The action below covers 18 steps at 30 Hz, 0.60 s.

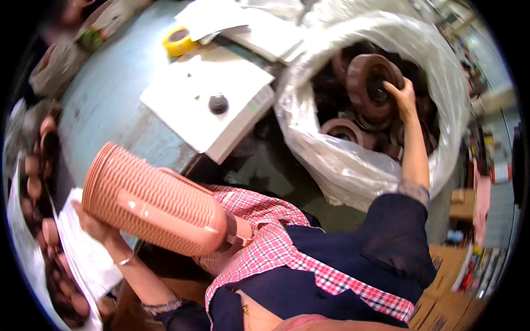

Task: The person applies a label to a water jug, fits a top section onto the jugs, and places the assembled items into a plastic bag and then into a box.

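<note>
My left hand (95, 225) grips the wide end of a large pink ribbed plastic flask body (154, 204), held tilted across my lap with its narrow neck pointing right. My right hand (404, 95) reaches into a big clear plastic bag (342, 160) and closes on a dark brown round plastic part (369, 83). Several more brown round parts (342, 130) lie in the bag below it.
A blue-grey worktable (110, 105) carries a white board (204, 99) with a small black cap (218, 103), a yellow tape roll (178, 41) and papers. At the left edge lie more pink pieces (38, 182) on white sheets. Cardboard boxes (441, 298) stand at lower right.
</note>
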Each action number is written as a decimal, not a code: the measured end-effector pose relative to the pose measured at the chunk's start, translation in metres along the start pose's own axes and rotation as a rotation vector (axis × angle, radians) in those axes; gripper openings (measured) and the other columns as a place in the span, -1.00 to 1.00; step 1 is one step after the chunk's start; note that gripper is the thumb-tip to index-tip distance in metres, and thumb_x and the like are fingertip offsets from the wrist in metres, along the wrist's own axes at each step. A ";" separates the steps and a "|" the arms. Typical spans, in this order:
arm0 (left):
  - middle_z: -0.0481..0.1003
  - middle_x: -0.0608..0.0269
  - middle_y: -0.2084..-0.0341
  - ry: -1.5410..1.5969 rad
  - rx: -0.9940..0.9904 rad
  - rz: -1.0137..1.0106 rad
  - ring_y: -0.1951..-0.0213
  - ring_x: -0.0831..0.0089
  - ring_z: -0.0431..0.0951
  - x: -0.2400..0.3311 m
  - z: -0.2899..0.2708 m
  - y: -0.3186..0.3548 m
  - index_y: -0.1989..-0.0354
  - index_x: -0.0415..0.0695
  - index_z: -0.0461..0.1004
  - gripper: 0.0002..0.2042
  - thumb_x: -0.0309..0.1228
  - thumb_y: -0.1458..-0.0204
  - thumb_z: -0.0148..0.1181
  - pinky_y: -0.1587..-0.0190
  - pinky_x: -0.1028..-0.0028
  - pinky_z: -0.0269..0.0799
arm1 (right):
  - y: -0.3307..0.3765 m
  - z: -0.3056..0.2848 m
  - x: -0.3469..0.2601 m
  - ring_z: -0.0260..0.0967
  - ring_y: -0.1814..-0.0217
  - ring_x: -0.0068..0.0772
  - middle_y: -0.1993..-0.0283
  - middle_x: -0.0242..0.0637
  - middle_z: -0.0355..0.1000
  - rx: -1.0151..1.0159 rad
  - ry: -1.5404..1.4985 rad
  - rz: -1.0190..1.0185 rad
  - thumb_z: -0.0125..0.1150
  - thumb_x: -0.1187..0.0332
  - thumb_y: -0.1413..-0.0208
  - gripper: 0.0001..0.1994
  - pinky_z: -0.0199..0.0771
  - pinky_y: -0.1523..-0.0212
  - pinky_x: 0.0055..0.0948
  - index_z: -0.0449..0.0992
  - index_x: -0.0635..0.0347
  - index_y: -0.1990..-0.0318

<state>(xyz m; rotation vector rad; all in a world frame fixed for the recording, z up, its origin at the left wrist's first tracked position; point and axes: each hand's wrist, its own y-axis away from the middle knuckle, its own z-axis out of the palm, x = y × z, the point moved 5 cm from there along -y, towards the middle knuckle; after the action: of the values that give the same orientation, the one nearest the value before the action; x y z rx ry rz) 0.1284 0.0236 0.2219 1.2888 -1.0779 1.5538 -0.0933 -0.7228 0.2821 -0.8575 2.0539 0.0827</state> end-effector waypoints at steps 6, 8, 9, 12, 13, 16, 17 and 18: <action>0.42 0.31 0.67 0.011 0.008 0.109 0.64 0.62 0.35 0.006 0.006 0.012 0.55 -0.17 0.40 -0.59 -0.17 -0.20 -0.22 0.57 0.58 0.32 | 0.038 0.176 -0.181 0.33 0.04 -0.25 0.09 -0.08 0.35 -0.428 -0.465 -0.529 0.36 0.28 0.27 -0.32 0.31 -0.03 -0.34 0.20 0.40 -0.03; 0.41 0.30 0.69 0.092 0.018 0.080 0.66 0.60 0.35 0.011 0.009 0.017 0.59 -0.19 0.41 -0.57 -0.16 -0.19 -0.20 0.59 0.58 0.31 | 0.061 0.263 -0.244 0.33 0.04 -0.19 0.06 -0.04 0.32 -0.487 -0.351 -0.690 0.42 0.13 0.35 -0.20 0.31 -0.03 -0.34 0.19 0.35 -0.07; 0.41 0.31 0.69 0.134 -0.004 0.073 0.65 0.61 0.34 0.014 0.011 0.019 0.59 -0.25 0.44 -0.56 -0.19 -0.18 -0.18 0.58 0.58 0.28 | 0.075 0.298 -0.275 0.32 0.04 -0.09 0.05 0.00 0.30 -0.352 -0.133 -0.921 0.42 0.09 0.39 -0.18 0.32 0.00 -0.28 0.20 0.32 -0.06; 0.43 0.28 0.67 0.110 0.120 0.091 0.62 0.58 0.38 0.026 0.003 0.028 0.55 -0.26 0.47 -0.57 -0.18 -0.17 -0.16 0.53 0.58 0.32 | 0.105 0.392 -0.312 0.27 0.01 -0.02 0.02 -0.02 0.26 -0.502 0.173 -0.898 0.38 0.03 0.40 -0.18 0.33 0.07 -0.18 0.20 0.29 -0.05; 0.43 0.28 0.67 0.142 0.123 0.081 0.61 0.59 0.38 0.026 0.000 0.029 0.57 -0.24 0.46 -0.58 -0.18 -0.17 -0.15 0.51 0.58 0.33 | 0.115 0.411 -0.319 0.26 0.00 -0.05 -0.01 -0.05 0.25 -0.463 0.279 -0.936 0.38 0.02 0.39 -0.18 0.33 0.09 -0.16 0.20 0.28 -0.06; 0.43 0.29 0.67 0.216 0.090 0.099 0.59 0.61 0.38 0.027 -0.002 0.030 0.62 -0.18 0.44 -0.60 -0.19 -0.16 -0.11 0.48 0.58 0.33 | 0.138 0.440 -0.336 0.25 -0.02 -0.09 -0.07 -0.07 0.21 -0.332 0.435 -1.064 0.39 -0.05 0.40 -0.09 0.32 0.10 -0.17 0.16 0.27 -0.14; 0.43 0.29 0.67 0.224 0.100 0.111 0.59 0.61 0.38 0.027 -0.003 0.029 0.62 -0.18 0.44 -0.60 -0.19 -0.16 -0.11 0.48 0.58 0.33 | 0.140 0.446 -0.338 0.25 -0.02 -0.09 -0.07 -0.07 0.21 -0.404 0.432 -1.055 0.39 -0.05 0.40 -0.09 0.32 0.10 -0.17 0.16 0.27 -0.14; 0.44 0.29 0.66 0.215 0.102 0.107 0.58 0.61 0.39 0.024 -0.004 0.028 0.64 -0.17 0.42 -0.60 -0.19 -0.15 -0.09 0.46 0.58 0.33 | 0.140 0.449 -0.342 0.25 -0.02 -0.09 -0.06 -0.08 0.22 -0.389 0.424 -1.073 0.35 -0.10 0.37 -0.08 0.31 0.10 -0.15 0.15 0.25 -0.15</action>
<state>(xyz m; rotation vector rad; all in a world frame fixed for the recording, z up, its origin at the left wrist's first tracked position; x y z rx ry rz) 0.0977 0.0210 0.2424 1.1154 -0.9548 1.8022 0.2673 -0.2689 0.2318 -2.2618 1.6843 -0.3244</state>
